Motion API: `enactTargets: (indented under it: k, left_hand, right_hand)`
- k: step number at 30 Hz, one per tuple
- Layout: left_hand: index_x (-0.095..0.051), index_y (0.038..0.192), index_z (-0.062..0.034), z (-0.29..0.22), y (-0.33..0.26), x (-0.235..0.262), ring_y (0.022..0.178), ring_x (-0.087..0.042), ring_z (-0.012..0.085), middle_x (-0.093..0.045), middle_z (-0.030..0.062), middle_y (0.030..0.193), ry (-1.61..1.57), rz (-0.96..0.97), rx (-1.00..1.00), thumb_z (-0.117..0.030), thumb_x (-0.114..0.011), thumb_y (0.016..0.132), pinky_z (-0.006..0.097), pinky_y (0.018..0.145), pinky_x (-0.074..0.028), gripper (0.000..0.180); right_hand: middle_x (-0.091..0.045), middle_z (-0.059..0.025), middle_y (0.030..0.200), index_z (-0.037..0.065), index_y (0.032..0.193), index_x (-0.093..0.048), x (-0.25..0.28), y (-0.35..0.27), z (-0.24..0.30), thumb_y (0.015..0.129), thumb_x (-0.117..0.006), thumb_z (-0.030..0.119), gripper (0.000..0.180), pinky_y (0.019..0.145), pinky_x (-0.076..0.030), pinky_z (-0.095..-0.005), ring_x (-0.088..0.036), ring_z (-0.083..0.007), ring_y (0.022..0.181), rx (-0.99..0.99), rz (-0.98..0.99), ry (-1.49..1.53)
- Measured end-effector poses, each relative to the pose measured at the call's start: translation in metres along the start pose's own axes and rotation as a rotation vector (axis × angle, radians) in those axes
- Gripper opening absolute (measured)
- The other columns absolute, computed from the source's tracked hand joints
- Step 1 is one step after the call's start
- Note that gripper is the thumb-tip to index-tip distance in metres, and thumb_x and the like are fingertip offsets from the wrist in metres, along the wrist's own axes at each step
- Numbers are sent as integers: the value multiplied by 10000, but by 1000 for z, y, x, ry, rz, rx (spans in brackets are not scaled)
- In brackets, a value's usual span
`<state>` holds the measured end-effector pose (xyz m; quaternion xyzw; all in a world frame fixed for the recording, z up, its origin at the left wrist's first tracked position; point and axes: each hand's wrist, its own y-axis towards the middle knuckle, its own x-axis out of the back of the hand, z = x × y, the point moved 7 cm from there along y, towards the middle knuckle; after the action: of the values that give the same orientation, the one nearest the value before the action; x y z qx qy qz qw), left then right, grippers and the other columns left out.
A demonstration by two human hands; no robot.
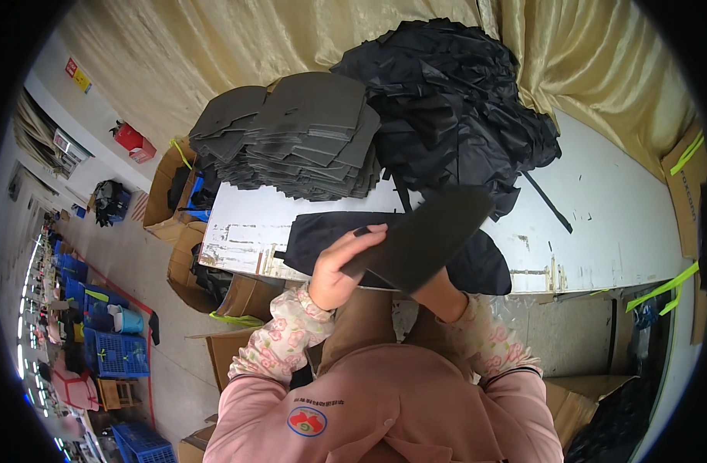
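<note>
Dark grey flat foam panel (426, 235) held above white table's (615, 216) near edge, over black fabric piece (322, 231). Left hand (339, 266) closed on panel's lower end; right hand (440, 297) mostly hidden beneath, grip unclear. Risk: one-ended hold lets panel sag, slip off table edge; stacked grey panels (299, 135) could topple if bumped.

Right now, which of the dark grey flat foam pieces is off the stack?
The dark grey flat foam piece held in both hands, above the black fabric; the others lie stacked on the white table.
</note>
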<state>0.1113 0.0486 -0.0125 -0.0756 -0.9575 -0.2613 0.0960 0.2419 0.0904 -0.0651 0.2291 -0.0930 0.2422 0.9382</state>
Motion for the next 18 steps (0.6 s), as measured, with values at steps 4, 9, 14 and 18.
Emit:
enactTargets:
  k: [4,9,14,18]
  left_hand:
    - [-547,1262,-13,-14,6,-1,1263,-470,318,-538,180,1291,422,142,-154,152,-473,642,473,1088,-317,646]
    - [-549,1278,-50,-29,11,4,1280,-457,301,-526,136,1322,851,228,-282,154,-509,562,507,1089,-299,746]
    - [-483,1317,25,-20,4,25,1299,-436,302,-479,202,1359,249,287,-53,-201,-746,740,481,1096,-281,673]
    - [-599,1158,47,21,-37,98,1047,-616,235,-637,182,1128,-65,-522,45,-5,-623,851,320,936,-462,312]
  right_hand:
    - [-518,-115,1256,31,1260,-492,36,-14,-7,802,-665,51,490,987,-371,-331,-495,-239,1155,179,254,-172]
    - [-472,-72,1349,33,1371,-409,74,-23,41,815,-648,37,605,917,-432,-296,-481,-148,1186,-277,452,627]
    - [-648,-8,1026,58,1249,-486,87,-31,-4,878,-608,65,391,704,-496,-216,-616,-77,840,-624,-25,666]
    - [-649,-16,922,72,1139,-521,105,-75,-100,884,-610,83,270,607,-478,-203,-596,-66,743,-756,-96,638]
